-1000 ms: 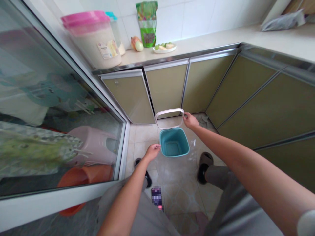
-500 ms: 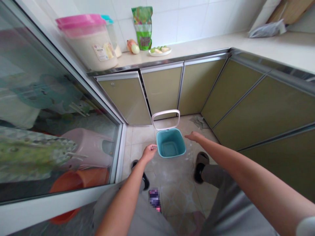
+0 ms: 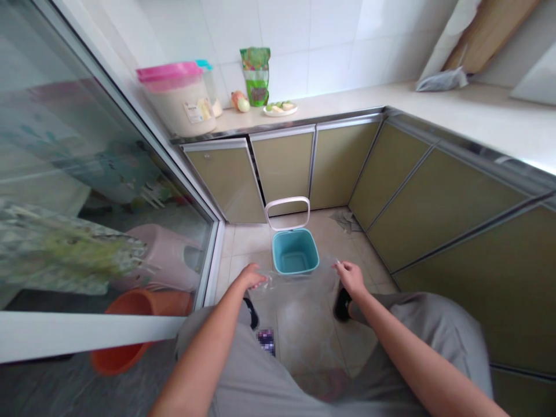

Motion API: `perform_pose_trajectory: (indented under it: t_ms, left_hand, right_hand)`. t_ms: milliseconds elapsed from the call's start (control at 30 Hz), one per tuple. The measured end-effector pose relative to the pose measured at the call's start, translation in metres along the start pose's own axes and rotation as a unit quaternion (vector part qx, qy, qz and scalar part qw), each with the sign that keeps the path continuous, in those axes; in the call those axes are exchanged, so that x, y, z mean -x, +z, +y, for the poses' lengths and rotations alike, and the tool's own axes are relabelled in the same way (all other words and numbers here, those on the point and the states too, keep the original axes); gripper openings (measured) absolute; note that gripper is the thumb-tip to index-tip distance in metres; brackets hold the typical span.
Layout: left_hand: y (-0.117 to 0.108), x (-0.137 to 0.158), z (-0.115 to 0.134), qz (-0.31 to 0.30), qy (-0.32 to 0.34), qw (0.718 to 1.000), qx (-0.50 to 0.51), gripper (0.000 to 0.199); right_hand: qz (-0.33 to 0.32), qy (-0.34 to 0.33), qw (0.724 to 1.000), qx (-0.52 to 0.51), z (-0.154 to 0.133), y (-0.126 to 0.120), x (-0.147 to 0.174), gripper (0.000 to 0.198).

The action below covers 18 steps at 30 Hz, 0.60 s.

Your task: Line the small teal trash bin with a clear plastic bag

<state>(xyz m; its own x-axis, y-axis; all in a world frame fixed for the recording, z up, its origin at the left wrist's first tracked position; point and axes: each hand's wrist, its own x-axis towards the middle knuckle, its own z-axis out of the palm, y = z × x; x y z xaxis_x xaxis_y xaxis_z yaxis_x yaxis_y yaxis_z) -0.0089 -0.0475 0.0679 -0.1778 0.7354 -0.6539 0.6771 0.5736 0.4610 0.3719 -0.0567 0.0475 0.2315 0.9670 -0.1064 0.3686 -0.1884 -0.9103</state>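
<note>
A clear plastic bag (image 3: 284, 284) is stretched between my two hands, just on the near side of a teal bin (image 3: 281, 260). My left hand (image 3: 251, 277) pinches one side of the bag, left of the bin. On the other side, my right hand (image 3: 353, 278) grips the bag between thumb and fingers. The bin stands on the tiled floor, its inside bare. Its pale pink rim frame (image 3: 287, 200) is raised upright at the back. The lower part of the bag is too see-through to make out.
Green-panelled cabinets (image 3: 284, 165) close off the back and right. A glass sliding door (image 3: 212, 249) runs along the left, an orange bucket (image 3: 125, 324) behind it. A grey cloth (image 3: 345, 221) lies by the cabinets. A pixelated object (image 3: 266, 341) lies near my foot.
My hands have moved from either side of the bin back toward me, and the clear bag now shows taut between them. The view has tilted up a little.
</note>
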Motion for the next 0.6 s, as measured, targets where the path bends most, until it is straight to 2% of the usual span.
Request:
perform_pose_trajectory:
  t_ms: [67,100,167,233,300,333,400,500,533,600]
  left_hand:
    - [-0.005,0.01,-0.01,0.015,-0.018,0.994,-0.104,0.046]
    - [-0.008,0.014,-0.013,0.038,-0.022,0.989,-0.141,0.036]
    - [-0.012,0.021,-0.018,0.088,-0.025,0.982,-0.167,0.03]
    - [-0.013,0.029,-0.019,0.096,-0.031,0.988,-0.113,0.031]
    - [-0.013,0.037,-0.015,0.023,-0.048,0.998,0.028,0.035]
    - [-0.013,0.041,-0.011,-0.029,-0.053,0.99,0.124,0.037]
    - [-0.016,0.048,-0.001,-0.111,-0.04,0.939,0.324,0.041]
    - [-0.028,0.056,0.015,-0.133,0.013,0.849,0.511,0.041]
    - [-0.032,0.058,0.019,-0.129,0.025,0.834,0.536,0.038]
    - [-0.039,0.061,0.025,-0.11,0.039,0.834,0.539,0.032]
  right_hand:
    - [-0.002,0.054,0.989,-0.137,-0.006,-0.01,0.015,0.034]
    - [-0.015,0.086,0.971,-0.223,-0.009,-0.014,0.022,0.032]
    - [-0.063,0.144,0.912,-0.379,-0.017,-0.022,0.031,0.033]
    - [-0.129,0.185,0.852,-0.473,-0.026,-0.03,0.036,0.028]
    - [-0.189,0.206,0.81,-0.515,-0.037,-0.037,0.036,0.018]
    - [-0.216,0.212,0.797,-0.523,-0.043,-0.04,0.035,0.017]
    - [-0.258,0.215,0.792,-0.51,-0.059,-0.045,0.027,0.023]
    - [-0.278,0.19,0.836,-0.432,-0.092,-0.053,0.01,0.028]
    - [-0.272,0.169,0.854,-0.411,-0.103,-0.057,0.003,0.027]
    - [-0.251,0.121,0.869,-0.41,-0.123,-0.065,-0.006,0.025]
